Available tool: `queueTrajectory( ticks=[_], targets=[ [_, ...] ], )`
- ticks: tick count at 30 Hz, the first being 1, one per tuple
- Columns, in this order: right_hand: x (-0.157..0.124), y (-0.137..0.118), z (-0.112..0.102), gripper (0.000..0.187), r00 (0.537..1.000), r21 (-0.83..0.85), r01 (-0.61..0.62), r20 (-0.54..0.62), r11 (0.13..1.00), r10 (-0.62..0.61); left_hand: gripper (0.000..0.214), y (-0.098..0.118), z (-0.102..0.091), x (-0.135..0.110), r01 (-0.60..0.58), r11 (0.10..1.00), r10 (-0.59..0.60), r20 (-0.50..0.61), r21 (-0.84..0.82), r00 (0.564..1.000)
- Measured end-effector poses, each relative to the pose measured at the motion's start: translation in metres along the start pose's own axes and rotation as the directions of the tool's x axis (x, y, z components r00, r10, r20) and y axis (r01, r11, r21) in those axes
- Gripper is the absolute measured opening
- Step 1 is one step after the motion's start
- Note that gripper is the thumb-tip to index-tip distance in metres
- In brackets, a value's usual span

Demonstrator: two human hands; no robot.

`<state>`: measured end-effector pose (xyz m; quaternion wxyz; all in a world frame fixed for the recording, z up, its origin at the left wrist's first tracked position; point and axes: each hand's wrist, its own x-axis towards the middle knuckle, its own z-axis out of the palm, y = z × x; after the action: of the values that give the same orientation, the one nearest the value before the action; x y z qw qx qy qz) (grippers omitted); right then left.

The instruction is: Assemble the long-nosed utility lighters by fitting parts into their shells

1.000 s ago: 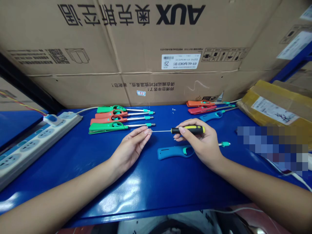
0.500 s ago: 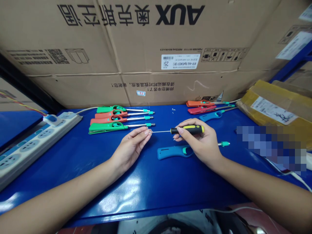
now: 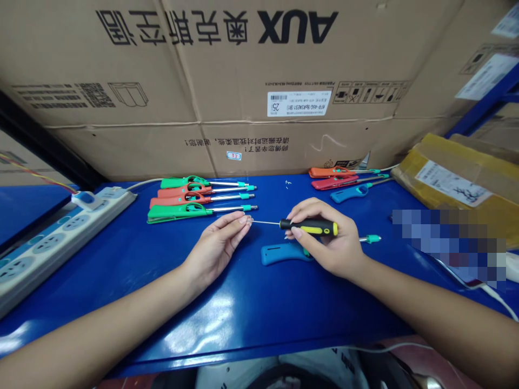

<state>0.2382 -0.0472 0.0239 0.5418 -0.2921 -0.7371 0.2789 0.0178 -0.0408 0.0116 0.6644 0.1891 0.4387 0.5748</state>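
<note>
At table centre, 12 o'clock from the body: right hand [image 3: 330,246] holds screwdriver [image 3: 311,227], fingers and thumb clamped round its black and yellow handle. The thin metal shaft points toward 9 o'clock, roughly level, above the blue table [image 3: 243,308].

Left hand [image 3: 217,246] sits at 9 o'clock of the right hand, palm turned inward. Its fingers are drawn together with the fingertips [image 3: 243,220] pinched on the end of the shaft. Cannot tell whether any small part lies between them.

Blue lighter [image 3: 279,253] lies flat on the table directly under the right hand. Its handle end points to 9 o'clock; the green-tipped nozzle shows past the hand at 3 o'clock. Neither hand grips it.

Row of four lighters [image 3: 190,197], green and orange bodies, lies at 11 o'clock of the left hand, side by side with nozzles toward 3 o'clock. Three more lighters [image 3: 344,181], orange, red and blue, lie at 1 o'clock of the right hand, close to the back edge.

Power strip [image 3: 52,237] runs along the table's 9 o'clock side. Large cardboard box [image 3: 243,70] stands across 12 o'clock behind everything. Taped parcel [image 3: 450,181] rests at 2 o'clock.
</note>
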Motion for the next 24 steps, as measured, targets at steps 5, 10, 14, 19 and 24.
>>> queueTrajectory(
  ticks=[5, 10, 14, 19, 24],
  targets=[
    [-0.002, -0.002, 0.001, 0.012, 0.99, 0.151, -0.139, 0.029, 0.979, 0.136, 0.02, 0.0, 0.001, -0.001, 0.003, 1.0, -0.003, 0.002, 0.024, 1.0],
    [0.001, -0.003, 0.002, 0.023, 0.953, 0.282, -0.287, -0.012, 0.916, 0.302, 0.013, 0.001, -0.001, -0.001, 0.012, 0.999, -0.015, 0.064, 0.048, 0.998],
    [0.008, -0.002, -0.001, 0.028, 0.939, 0.332, -0.291, -0.082, 0.897, 0.335, 0.021, 0.002, -0.005, -0.001, -0.017, 0.996, 0.004, 0.145, 0.089, 0.989],
    [0.018, -0.001, -0.009, 0.037, 0.905, 0.395, -0.267, -0.211, 0.879, 0.37, 0.027, 0.004, -0.009, -0.003, -0.318, 0.815, 0.176, 0.316, 0.484, 0.932],
    [0.021, -0.006, -0.015, 0.038, 0.885, 0.229, -0.261, -0.332, 0.938, 0.327, 0.04, 0.002, -0.015, -0.009, -0.716, 0.182, 0.095, 0.712, 0.674, 0.695]
  ],
)
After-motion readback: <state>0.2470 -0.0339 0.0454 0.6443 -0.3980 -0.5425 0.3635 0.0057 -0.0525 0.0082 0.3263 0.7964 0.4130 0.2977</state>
